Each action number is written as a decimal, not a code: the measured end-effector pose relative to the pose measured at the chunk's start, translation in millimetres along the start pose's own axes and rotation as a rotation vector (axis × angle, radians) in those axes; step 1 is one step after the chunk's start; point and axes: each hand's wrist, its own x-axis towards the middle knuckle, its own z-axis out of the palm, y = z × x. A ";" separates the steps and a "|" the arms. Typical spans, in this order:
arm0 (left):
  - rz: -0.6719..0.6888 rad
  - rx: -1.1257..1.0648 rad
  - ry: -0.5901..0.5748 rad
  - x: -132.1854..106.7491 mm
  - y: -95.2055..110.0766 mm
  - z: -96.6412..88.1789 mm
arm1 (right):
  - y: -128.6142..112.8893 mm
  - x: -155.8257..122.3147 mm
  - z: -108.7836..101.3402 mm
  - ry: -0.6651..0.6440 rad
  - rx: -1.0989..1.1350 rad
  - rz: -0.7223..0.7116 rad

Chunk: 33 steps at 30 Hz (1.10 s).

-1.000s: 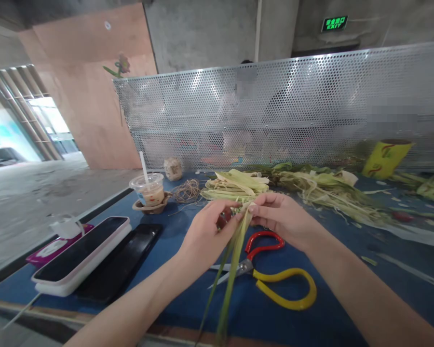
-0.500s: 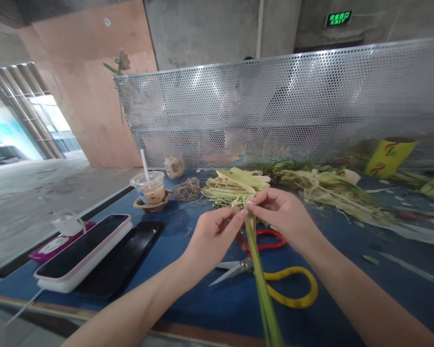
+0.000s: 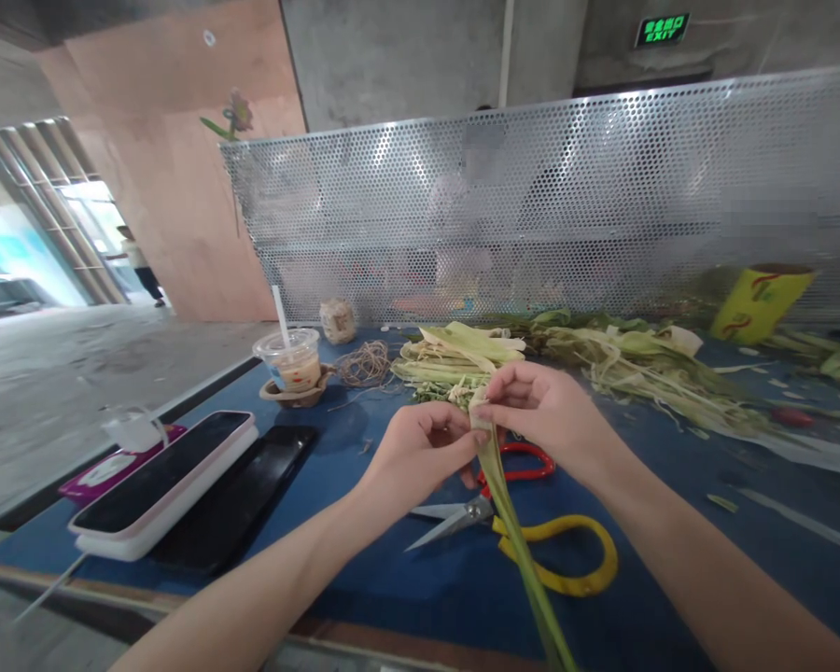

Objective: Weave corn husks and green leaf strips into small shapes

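Observation:
Between both hands runs a long green corn husk strip (image 3: 510, 511), pale at its top end and trailing down past the table's front edge. My left hand (image 3: 427, 443) pinches it from the left, thumb across its front. Just above, my right hand (image 3: 542, 406) grips the pale top end between thumb and fingers. Under the strip lie open scissors (image 3: 574, 555) with one red and one yellow handle, blades pointing left. Behind my hands is a pile of pale green husks (image 3: 462, 350).
To the left are a phone in a pink case (image 3: 164, 481), a black slab (image 3: 242, 495), a purple packet (image 3: 112, 471), an iced drink cup (image 3: 290, 359) and tangled twine (image 3: 364, 364). Loose husks (image 3: 623, 364) and a yellow roll (image 3: 763, 303) sit right. A perforated metal screen (image 3: 392, 215) stands behind.
The strip's lower end has swung right, and its pale top now shows flatter between my fingers. My left hand has shifted slightly. A distant person has appeared at the far left.

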 end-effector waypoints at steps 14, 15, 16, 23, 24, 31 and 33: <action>0.053 -0.015 -0.029 4.3 -4.3 -3.5 | 10.5 2.7 -4.1 -0.046 0.150 0.003; 0.031 -0.025 -0.042 4.5 -3.2 -4.6 | 11.9 2.9 -4.5 -0.068 0.160 0.014; 0.014 -0.038 -0.047 4.6 -1.8 -6.6 | 13.7 3.4 -5.0 -0.093 0.159 0.024; 0.090 -0.077 0.099 13.8 2.3 -35.5 | 37.8 17.9 -5.8 -0.113 -0.847 -0.260; 0.104 -0.034 0.108 15.3 0.9 -38.9 | 41.1 20.4 -3.5 -0.132 -0.968 -0.299; 0.137 0.107 0.104 15.7 -4.5 -43.9 | 56.6 27.4 28.6 -0.349 -1.355 -0.510; 0.138 0.108 0.110 14.3 -3.5 -44.1 | 59.3 27.2 34.5 -0.383 -1.437 -0.544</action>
